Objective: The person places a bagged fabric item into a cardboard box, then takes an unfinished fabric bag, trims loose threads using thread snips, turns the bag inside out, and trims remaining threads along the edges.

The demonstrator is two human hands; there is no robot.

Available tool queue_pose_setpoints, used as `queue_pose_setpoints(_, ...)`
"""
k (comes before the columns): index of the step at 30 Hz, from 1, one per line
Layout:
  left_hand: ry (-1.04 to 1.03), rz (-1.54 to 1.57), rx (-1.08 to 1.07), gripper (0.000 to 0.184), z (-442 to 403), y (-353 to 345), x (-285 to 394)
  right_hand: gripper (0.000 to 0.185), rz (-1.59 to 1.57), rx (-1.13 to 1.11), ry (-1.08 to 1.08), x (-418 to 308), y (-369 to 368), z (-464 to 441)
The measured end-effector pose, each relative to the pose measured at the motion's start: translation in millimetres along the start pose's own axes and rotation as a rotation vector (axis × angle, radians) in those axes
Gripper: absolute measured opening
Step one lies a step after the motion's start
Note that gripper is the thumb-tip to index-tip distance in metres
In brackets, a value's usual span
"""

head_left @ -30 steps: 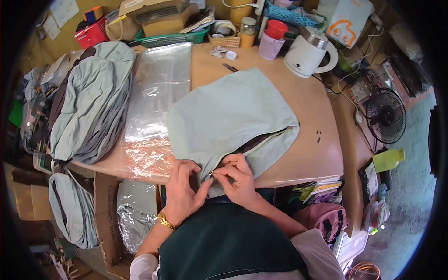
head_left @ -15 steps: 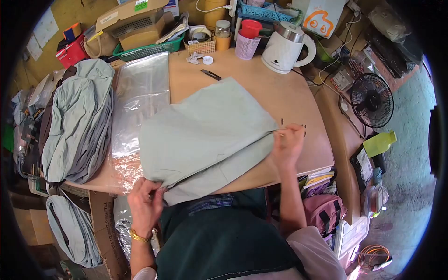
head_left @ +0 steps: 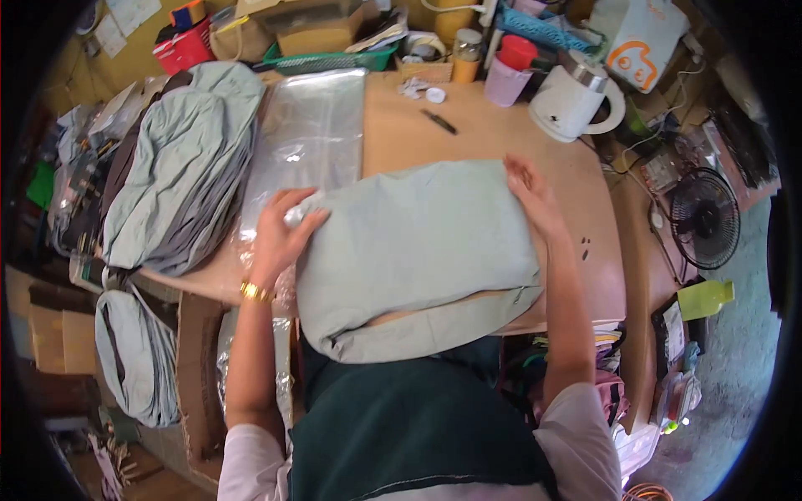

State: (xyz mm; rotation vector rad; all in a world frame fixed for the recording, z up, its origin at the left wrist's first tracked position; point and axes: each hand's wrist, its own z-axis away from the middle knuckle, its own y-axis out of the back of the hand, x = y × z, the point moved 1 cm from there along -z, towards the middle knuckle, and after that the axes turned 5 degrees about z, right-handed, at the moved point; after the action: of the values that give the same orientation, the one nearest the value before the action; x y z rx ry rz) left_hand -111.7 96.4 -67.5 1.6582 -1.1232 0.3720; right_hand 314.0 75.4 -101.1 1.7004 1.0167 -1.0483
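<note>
A light grey-green cloth piece lies in front of me at the table's near edge, its lower part hanging over as a loose band with a gap above it. My left hand, with a gold bracelet at the wrist, has its thumb and fingers around the cloth's upper left corner. At the upper right corner, my right hand rests against the cloth's edge, fingers stretched out and slightly blurred. A clear plastic sheet lies under and beyond my left hand. Past the cloth is a small pair of dark snips.
On the left is a stack of similar cloth pieces; more folded cloth hangs below. A white kettle, a pink cup and a green basket line the back. A black fan stands right.
Both hands have moved from the cloth's near corners to its far corners. The cloth now lies squarer and its far edge appears folded over. The camera view has shifted.
</note>
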Motion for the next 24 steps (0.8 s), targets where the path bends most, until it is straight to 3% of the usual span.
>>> queue_pose_setpoints(4,0.105,0.097,0.093,0.023,-10,-15,-17,0.023,0.08,-0.246,-0.115,3,-18,-31)
queue_pose_setpoints(6,0.133,0.111,0.159,0.022,-10,-16,-18,0.02,0.205,-0.155,-0.076,2,-19,-37)
queue_pose_setpoints(8,0.148,0.134,0.305,0.024,-11,-13,-12,0.02,0.172,-0.119,-0.048,-8,-15,-33)
queue_pose_setpoints(11,0.094,0.099,0.35,0.024,-16,-6,0,0.026,0.173,0.009,0.014,-20,-3,-35)
queue_pose_setpoints(15,0.131,0.107,0.323,0.024,-26,1,19,0.035,0.213,0.188,0.188,-58,6,-33)
queue_pose_setpoints(16,0.056,0.151,0.324,0.021,-27,1,26,0.035,0.214,0.191,0.194,-57,15,-37)
queue_pose_setpoints(17,-0.02,0.194,0.325,0.018,-29,0,30,0.028,0.221,0.094,0.128,-53,30,-44)
queue_pose_setpoints(19,0.03,0.207,0.275,0.015,-35,-4,27,0.022,0.229,-0.006,0.062,-65,29,-43)
queue_pose_setpoints(21,0.093,0.243,0.187,0.014,-38,-13,14,0.021,0.812,0.299,0.553,-95,5,-19)
queue_pose_setpoints(24,0.191,0.19,0.102,0.018,-40,-31,-20,0.04,0.695,0.01,0.437,-84,-29,23)
